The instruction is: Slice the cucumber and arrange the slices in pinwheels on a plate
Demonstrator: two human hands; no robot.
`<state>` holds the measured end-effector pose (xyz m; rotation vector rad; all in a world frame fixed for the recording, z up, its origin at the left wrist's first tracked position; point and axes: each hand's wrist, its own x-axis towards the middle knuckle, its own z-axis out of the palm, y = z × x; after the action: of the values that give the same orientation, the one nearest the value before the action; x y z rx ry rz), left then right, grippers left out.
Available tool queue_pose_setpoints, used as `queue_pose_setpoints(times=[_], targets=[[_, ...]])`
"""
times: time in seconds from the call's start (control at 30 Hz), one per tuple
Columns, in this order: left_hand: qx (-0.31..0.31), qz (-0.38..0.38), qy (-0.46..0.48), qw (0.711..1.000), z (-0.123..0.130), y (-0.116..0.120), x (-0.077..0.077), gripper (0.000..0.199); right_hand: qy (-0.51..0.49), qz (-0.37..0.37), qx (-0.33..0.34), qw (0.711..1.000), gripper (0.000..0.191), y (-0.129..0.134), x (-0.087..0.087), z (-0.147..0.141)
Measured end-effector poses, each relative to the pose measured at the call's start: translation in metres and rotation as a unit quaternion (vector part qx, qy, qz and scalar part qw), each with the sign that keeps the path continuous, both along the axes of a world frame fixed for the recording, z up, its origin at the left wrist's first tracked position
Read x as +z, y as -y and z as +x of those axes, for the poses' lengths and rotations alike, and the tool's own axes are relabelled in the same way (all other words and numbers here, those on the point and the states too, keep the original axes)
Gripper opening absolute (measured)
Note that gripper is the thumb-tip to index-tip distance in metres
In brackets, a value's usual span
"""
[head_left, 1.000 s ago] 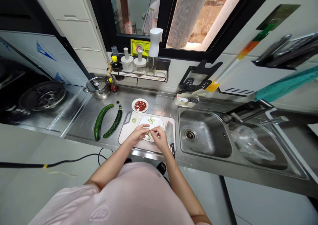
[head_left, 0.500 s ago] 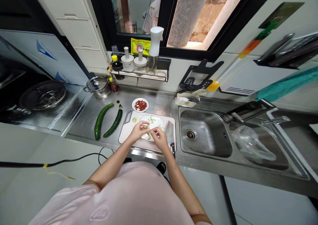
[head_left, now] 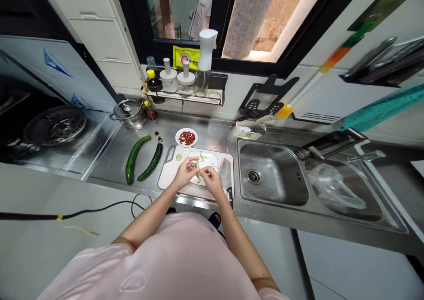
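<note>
My left hand (head_left: 186,174) and my right hand (head_left: 213,183) meet fingertip to fingertip above a white plate (head_left: 208,155). Both are closed in a pinch on a small pale green cucumber slice, mostly covered by the fingers. More thin cucumber slices (head_left: 202,158) lie in curved groups on the plate, which rests on a pale cutting board (head_left: 167,180). To the right on the board lies a knife (head_left: 226,172), its black handle toward me. A few loose round slices (head_left: 179,157) sit at the board's left side.
Left of the board are two cucumbers (head_left: 134,159) and small cut ends (head_left: 160,139). Behind it stands a small dish of red pieces (head_left: 186,137). A lidded pot (head_left: 130,114) is at the back left. The sink (head_left: 274,189) is right, below a seasoning shelf (head_left: 198,98) and wall.
The hands stay pinched together over the plate, with only slight finger movement. The whole view has shifted a little; nothing else has visibly moved.
</note>
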<state>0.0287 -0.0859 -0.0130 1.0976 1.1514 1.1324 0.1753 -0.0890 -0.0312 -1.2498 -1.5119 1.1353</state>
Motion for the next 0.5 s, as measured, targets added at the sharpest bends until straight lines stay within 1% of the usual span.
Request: queue_pose_setpoints(times=[0.3, 0.5], targets=[[0.02, -0.001, -0.03, 0.999, 0.002, -0.0028, -0.0015, 0.047, -0.013, -0.009, -0.007, 1.0, 0.026, -0.0022, 0.0007, -0.0034], [0.028, -0.004, -0.015, 0.999, 0.0023, -0.008, -0.001, 0.04, -0.012, -0.01, -0.027, 0.999, 0.026, -0.0073, -0.0011, 0.0005]])
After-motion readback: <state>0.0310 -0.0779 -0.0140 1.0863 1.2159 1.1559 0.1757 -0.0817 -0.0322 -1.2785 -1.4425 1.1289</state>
